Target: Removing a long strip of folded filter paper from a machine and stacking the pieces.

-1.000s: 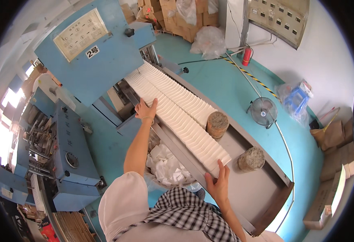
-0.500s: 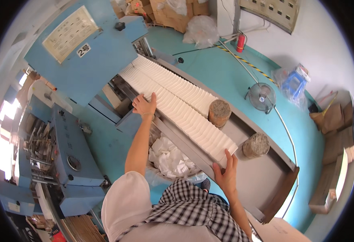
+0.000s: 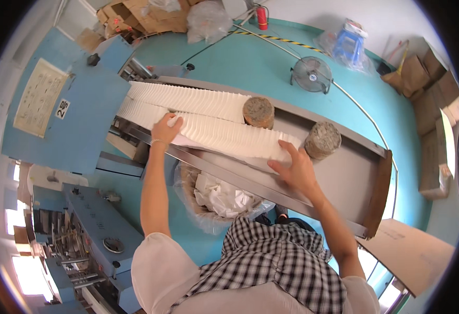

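Row [image 3: 229,136] of white sheets in metal tray [image 3: 347,186] is flanked by L hand [image 3: 165,130] & R hand [image 3: 299,171], R fingers wide at its end, L grip unclear, prob. so splaying's prevented, w/ cylinder [image 3: 258,113] set at far row's [image 3: 198,98] end, presumably as stop.

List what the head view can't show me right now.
Head view, far ends of the white pleated paper-like rows: hidden by the blue metal machine housing.
Head view, palms of the left hand and right hand: hidden by the backs of the hands.
Head view, far part of the round plastic-lined bin: covered by the grey metal tray.
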A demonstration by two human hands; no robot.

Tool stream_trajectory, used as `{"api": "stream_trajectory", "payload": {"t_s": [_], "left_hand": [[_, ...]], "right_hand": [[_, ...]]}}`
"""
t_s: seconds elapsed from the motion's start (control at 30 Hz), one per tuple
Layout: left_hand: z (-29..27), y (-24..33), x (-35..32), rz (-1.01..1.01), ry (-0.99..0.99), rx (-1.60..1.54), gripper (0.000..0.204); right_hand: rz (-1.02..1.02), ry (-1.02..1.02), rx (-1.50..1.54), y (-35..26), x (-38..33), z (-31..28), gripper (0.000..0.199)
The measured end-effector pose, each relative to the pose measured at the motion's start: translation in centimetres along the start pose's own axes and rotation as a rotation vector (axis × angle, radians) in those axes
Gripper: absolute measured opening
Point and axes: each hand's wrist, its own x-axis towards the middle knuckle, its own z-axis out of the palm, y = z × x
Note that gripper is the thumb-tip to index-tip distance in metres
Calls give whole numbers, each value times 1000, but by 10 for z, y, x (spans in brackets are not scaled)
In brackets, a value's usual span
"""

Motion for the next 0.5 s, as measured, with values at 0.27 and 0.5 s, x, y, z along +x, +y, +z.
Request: {"api": "stream_trajectory", "payload": {"t_s": [0.27, 0.5], "left_hand": [[-23, 14, 43, 28, -380, 339, 53], [22, -15, -25, 115, -23, -12, 57]], "right_hand": [[292, -500, 178, -21, 29, -52, 74], [-16, 39, -162, 15, -40, 6, 95]]}}
